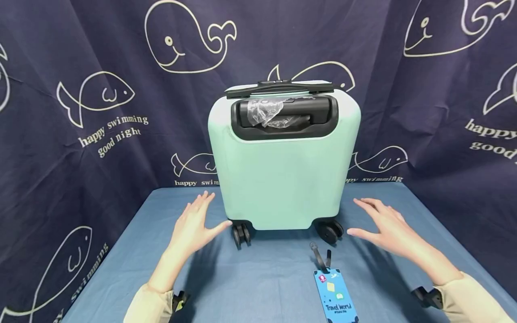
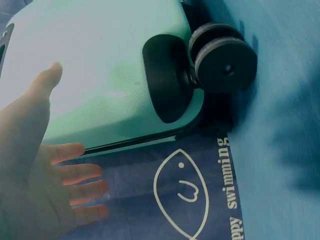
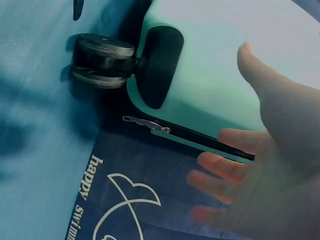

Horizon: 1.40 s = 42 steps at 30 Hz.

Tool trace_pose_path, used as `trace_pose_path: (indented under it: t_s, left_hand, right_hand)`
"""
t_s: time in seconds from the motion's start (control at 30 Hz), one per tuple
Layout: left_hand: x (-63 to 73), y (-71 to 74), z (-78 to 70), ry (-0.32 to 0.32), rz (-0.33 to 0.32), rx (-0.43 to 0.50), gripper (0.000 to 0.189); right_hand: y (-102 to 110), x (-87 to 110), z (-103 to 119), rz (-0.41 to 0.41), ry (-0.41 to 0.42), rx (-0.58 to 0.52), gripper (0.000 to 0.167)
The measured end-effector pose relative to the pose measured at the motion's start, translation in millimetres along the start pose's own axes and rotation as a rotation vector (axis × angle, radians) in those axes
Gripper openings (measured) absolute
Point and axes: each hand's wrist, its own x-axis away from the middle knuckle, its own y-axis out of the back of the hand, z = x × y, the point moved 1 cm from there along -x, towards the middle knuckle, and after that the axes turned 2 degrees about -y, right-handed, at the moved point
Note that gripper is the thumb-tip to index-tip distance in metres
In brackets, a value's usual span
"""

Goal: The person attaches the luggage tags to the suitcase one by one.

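Observation:
A mint-green suitcase [image 1: 284,179] stands upright on its black wheels, with a black top handle [image 1: 278,89] and clear plastic film [image 1: 264,111] over the recessed pull handle. My left hand [image 1: 195,226] is beside its lower left corner, fingers spread and holding nothing. On the other side, my right hand [image 1: 383,226] is near the lower right wheel [image 1: 329,231], its fingers extended and nothing in them. Both wrist views show the palms facing the suitcase sides. A zipper pull [image 3: 146,124] hangs on the seam in the right wrist view.
In front of the suitcase lies a blue luggage tag [image 1: 336,294] with a dark strap, printed "Travel World". Blue cloth [image 1: 258,278] covers the table. Behind and at both sides hangs a navy curtain [image 1: 109,45] with whale and fish drawings.

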Motion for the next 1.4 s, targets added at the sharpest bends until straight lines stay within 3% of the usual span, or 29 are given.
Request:
trace_pose_path:
  t_s: [0.23, 0.6, 0.8, 1.1, 1.4]
  left_hand:
    - [-21.0, -5.2, -7.4, 0.11, -0.079, 0.291, 0.075]
    - [-43.0, -14.0, -15.8, 0.174, -0.068, 0.626, 0.085]
    - [-51.0, -18.0, -18.4, 0.202, -0.091, 0.695, 0.089]
    - [-56.0, -24.1, -20.3, 0.181, -0.184, 0.75, 0.086]
    - [-57.0, -21.8, -19.2, 0.16, -0.188, 0.766, 0.086]
  right_hand:
    - [-11.2, 1.9, 1.1, 0.003, 0.005, -0.046, 0.066]
    - [-39.8, 2.7, 5.4, 0.047, -0.001, -0.083, 0.055]
    - [-56.1, 4.2, 11.1, 0.095, 0.008, -0.12, 0.05]
    - [-79.2, 7.0, 14.2, 0.204, 0.052, -0.27, 0.046]
    - [-94.8, 10.8, 16.0, 0.322, 0.138, -0.371, 0.033]
